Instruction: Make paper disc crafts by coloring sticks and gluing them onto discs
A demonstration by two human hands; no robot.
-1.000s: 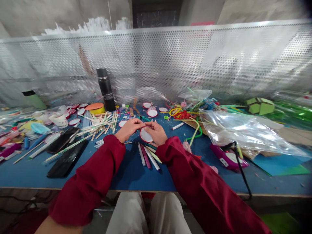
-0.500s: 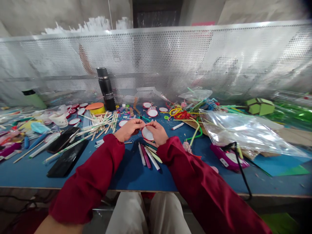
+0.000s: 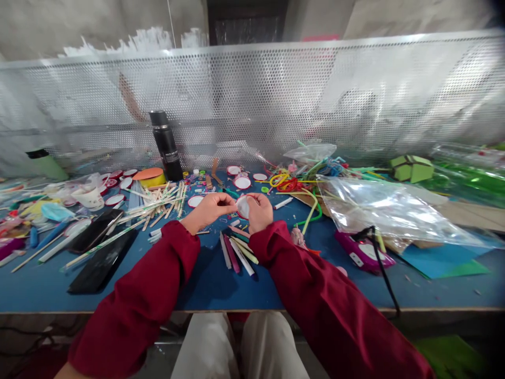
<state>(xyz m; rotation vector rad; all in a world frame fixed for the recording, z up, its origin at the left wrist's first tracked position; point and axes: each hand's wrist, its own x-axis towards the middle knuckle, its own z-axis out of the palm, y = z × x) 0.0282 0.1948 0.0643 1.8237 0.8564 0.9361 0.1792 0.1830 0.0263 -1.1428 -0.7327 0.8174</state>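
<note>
My right hand [image 3: 261,213] is closed around the edge of a small round white disc with a red rim [image 3: 242,207], raised over the table. At the disc's left side, the fingertips of my left hand [image 3: 212,208] are pinched together; whatever is between them is too small to make out. Below my hands lie several markers [image 3: 241,255], side by side. Another red-rimmed white disc [image 3: 195,201] rests just behind my left hand, and a white pen [image 3: 283,203] lies right of my right hand.
A black bottle [image 3: 166,147] stands near the perforated metal screen [image 3: 244,105]. Wooden sticks [image 3: 165,202] and a black phone [image 3: 94,221] lie left. Coloured pipe cleaners [image 3: 290,183], a clear plastic bag [image 3: 379,205] and a purple device [image 3: 361,252] with a black cord are right.
My right hand has turned and lifted the disc slightly, its thumb now lying over it. The left fingertips have come a little apart from the right ones. The whole view has shifted slightly.
</note>
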